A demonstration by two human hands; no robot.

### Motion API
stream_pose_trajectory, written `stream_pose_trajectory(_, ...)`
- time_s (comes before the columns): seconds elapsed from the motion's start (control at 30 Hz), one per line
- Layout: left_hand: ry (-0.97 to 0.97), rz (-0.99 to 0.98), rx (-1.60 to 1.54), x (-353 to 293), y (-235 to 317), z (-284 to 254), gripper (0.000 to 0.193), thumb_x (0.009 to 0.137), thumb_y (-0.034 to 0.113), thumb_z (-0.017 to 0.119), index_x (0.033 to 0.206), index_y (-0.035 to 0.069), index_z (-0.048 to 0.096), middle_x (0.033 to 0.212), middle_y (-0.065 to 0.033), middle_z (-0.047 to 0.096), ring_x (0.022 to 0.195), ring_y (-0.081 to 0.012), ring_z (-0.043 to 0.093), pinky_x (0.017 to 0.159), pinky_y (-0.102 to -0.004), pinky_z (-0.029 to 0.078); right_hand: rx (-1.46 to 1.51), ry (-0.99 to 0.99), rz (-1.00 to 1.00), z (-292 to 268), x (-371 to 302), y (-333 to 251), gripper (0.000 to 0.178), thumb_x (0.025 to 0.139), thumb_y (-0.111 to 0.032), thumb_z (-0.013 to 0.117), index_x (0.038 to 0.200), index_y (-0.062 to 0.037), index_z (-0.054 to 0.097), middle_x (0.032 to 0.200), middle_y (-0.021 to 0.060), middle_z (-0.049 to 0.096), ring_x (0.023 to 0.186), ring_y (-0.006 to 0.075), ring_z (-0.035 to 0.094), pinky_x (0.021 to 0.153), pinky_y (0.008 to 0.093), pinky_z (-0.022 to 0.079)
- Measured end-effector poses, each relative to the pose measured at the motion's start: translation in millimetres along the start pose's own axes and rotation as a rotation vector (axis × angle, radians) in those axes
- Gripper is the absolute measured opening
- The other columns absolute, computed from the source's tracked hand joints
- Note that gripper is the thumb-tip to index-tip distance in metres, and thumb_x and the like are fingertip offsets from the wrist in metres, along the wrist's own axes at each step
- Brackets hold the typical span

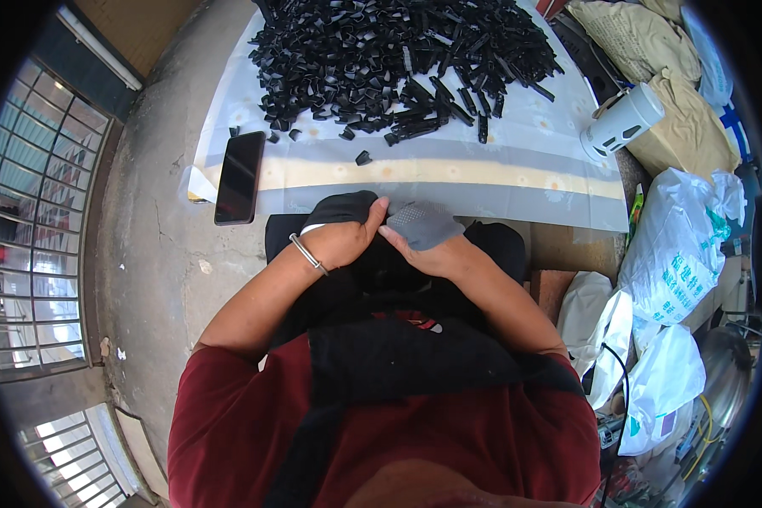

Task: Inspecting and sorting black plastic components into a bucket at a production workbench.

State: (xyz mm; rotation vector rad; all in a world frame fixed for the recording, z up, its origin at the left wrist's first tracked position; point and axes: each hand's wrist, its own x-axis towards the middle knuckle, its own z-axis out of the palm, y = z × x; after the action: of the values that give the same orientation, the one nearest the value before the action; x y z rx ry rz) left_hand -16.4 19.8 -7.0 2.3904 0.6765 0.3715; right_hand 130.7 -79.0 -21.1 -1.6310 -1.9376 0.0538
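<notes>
Dark red cloth made up the shirt nearest the camera, with a black apron hung over its front. Beyond it, both forearms reached forward and the hands met above the lap, just short of the table's near edge. A silver bangle circled the left wrist. The left hand wore a black glove that left the thumb bare; the right hand wore a grey, dotted glove, its thumb bare too. The fingers were bent inward and close together, the two thumbs near each other, but whether anything was held between them could not be told.

Past the hands lay a pale flowered tablecloth with a yellowish band. A dark phone rested at its near left corner. One small black piece sat alone on the cloth, ahead of the hands. Farther back spread a large heap of black pieces, short curved ones mostly to the left and long strips along the right. A white cup stood at the table's right side, and beyond it were bulging sacks.
</notes>
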Motion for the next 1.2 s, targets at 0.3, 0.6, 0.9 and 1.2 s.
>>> stream_pose_trajectory(0.3,0.304,0.014,0.466,51,-35,3,0.026,0.079,0.026,0.054,0.098,0.008,0.059,0.099,-0.0126,0.058,0.089,-0.0275,0.057,0.072,-0.0351,0.047,-0.350,-0.212,0.409,-39,82,63,0.027,0.084,-0.023,0.048,0.104,-0.0090,0.057,0.096,0.0174,0.059,0.089,0.0327,0.056,0.076,0.0397,0.045)
stream_pose_trajectory(0.6,0.307,0.092,0.414,47,-49,1,0.018,0.076,0.018,0.058,0.091,0.007,0.058,0.087,-0.0121,0.057,0.079,-0.0295,0.056,0.067,-0.0375,0.046,-0.381,-0.090,0.375,-37,56,60,0.032,0.080,-0.016,0.052,0.111,-0.0091,0.053,0.095,0.0179,0.059,0.088,0.0342,0.055,0.079,0.0402,0.044)
stream_pose_trajectory(0.9,0.287,0.291,0.109,17,0,3,0.018,0.073,0.015,0.064,0.085,0.004,0.056,0.080,-0.0151,0.055,0.072,-0.0327,0.055,0.061,-0.0378,0.045,0.184,0.165,0.126,-20,10,19,0.027,0.080,-0.019,0.056,0.100,-0.0004,0.054,0.085,0.0164,0.058,0.079,0.0339,0.054,0.069,0.0392,0.044)
stream_pose_trajectory(1.2,0.006,-0.288,-0.632,2,12,-6,0.036,0.089,0.034,0.043,0.102,0.004,0.057,0.091,-0.0172,0.060,0.083,-0.0327,0.058,0.072,-0.0355,0.046,0.246,0.201,0.173,-17,10,-3,0.021,0.080,-0.024,0.057,0.076,-0.0030,0.056,0.068,0.0121,0.056,0.065,0.0308,0.054,0.058,0.0405,0.041)
